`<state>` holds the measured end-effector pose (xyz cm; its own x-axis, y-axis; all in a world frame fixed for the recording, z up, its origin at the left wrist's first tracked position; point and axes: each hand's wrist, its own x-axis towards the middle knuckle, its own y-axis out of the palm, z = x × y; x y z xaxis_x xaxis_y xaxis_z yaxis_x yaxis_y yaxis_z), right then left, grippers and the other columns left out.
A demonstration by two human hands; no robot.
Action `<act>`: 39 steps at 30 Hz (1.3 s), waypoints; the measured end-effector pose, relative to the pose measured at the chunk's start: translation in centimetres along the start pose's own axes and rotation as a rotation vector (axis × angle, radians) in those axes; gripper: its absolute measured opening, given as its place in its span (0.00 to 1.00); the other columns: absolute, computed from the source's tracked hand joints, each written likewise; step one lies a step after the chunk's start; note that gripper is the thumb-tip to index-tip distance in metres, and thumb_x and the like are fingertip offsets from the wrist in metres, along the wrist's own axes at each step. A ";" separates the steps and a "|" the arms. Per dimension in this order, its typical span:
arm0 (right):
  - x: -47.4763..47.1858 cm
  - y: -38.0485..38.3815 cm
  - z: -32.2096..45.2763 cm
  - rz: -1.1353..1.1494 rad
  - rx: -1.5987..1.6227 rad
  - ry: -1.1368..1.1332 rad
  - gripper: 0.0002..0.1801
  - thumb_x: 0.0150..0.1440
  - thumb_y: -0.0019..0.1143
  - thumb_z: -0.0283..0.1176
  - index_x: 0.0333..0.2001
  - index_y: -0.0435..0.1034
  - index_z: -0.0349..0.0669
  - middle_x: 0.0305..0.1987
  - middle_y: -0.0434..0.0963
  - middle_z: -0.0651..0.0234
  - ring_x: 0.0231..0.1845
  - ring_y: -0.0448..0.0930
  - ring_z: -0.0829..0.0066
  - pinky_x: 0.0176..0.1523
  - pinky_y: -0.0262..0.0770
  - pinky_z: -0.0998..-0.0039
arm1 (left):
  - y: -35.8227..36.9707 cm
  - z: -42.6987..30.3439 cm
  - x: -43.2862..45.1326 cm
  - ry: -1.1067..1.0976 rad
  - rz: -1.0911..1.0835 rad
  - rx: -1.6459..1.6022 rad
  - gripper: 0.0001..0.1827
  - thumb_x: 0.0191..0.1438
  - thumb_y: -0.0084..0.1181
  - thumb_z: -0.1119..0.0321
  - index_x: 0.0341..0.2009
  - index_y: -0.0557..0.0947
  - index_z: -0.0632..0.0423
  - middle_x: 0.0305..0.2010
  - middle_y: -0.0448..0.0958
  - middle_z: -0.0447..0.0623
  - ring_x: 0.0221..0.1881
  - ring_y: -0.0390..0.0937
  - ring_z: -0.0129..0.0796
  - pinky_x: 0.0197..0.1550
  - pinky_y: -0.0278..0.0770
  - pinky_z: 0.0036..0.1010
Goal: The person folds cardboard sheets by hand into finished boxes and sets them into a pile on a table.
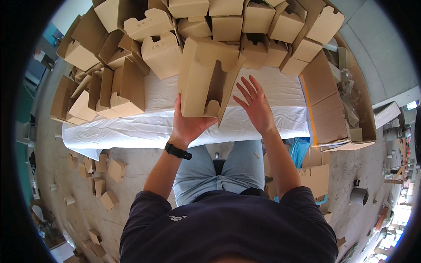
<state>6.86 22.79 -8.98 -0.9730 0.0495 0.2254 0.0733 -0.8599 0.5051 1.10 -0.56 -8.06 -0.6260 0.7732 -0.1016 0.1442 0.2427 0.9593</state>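
Observation:
My left hand point(190, 126) holds a brown cardboard box point(195, 79) from below, near its lower end, with the thumb on its left side. The box is tilted over the white cloth of the table point(158, 95). Its long flap stands out to the right, and a dark opening shows between the flap and the body. To the right of that flap is my right hand point(256, 105), fingers spread, touching nothing. A black band is on my left wrist.
Many open cardboard boxes point(227, 28) are stacked along the table's far side, with more at the left point(126, 88). A large carton point(325, 95) holding clear plastic stands at right. Small boxes point(116, 170) lie on the floor at left. A person point(44, 58) is far off at upper left.

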 end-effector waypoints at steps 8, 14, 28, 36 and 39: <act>2.1 -1.1 -2.5 -0.265 -0.741 -0.029 0.20 0.62 0.52 0.32 0.57 0.67 0.38 0.60 0.71 0.58 0.60 0.72 0.69 0.58 0.70 0.69 | -2.0 -0.8 -3.1 0.245 0.026 -0.123 0.33 0.59 0.39 0.34 0.57 0.70 0.46 0.59 0.67 0.51 0.59 0.65 0.48 0.61 0.63 0.50; 6.0 -6.5 -9.5 -0.293 -1.244 -0.156 0.07 0.49 0.62 0.25 0.34 0.76 0.42 0.43 0.77 0.62 0.44 0.78 0.62 0.46 0.75 0.65 | -3.3 -0.9 -4.5 0.245 -0.081 -0.082 0.37 0.58 0.39 0.33 0.62 0.66 0.45 0.63 0.63 0.50 0.61 0.62 0.48 0.64 0.57 0.51; 12.7 -9.0 -8.8 -0.196 -1.441 0.060 0.06 0.48 0.59 0.22 0.31 0.72 0.38 0.37 0.75 0.56 0.41 0.78 0.58 0.42 0.75 0.63 | -2.8 -1.1 -6.0 0.332 -0.178 -0.009 0.38 0.57 0.37 0.32 0.66 0.62 0.41 0.67 0.60 0.46 0.66 0.58 0.44 0.65 0.53 0.51; 7.1 -5.9 -5.2 -0.024 -1.349 0.169 0.04 0.52 0.57 0.23 0.32 0.70 0.38 0.36 0.77 0.57 0.38 0.79 0.58 0.40 0.74 0.63 | -3.7 -0.4 -4.9 0.263 -0.088 0.043 0.38 0.57 0.37 0.31 0.65 0.63 0.41 0.66 0.61 0.48 0.63 0.61 0.46 0.62 0.59 0.51; -2.4 -1.0 0.4 -0.028 -1.043 0.343 0.04 0.51 0.58 0.23 0.30 0.69 0.38 0.32 0.77 0.58 0.32 0.78 0.60 0.37 0.73 0.64 | -3.6 -0.2 -4.7 0.282 -0.129 0.092 0.38 0.57 0.36 0.31 0.64 0.64 0.41 0.65 0.62 0.49 0.62 0.63 0.48 0.60 0.63 0.52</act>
<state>9.19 23.70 -9.70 -0.9924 0.0712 -0.1003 -0.0141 -0.8757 -0.4827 3.36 -5.22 -11.01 -0.8294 0.5430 -0.1317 0.1101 0.3899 0.9142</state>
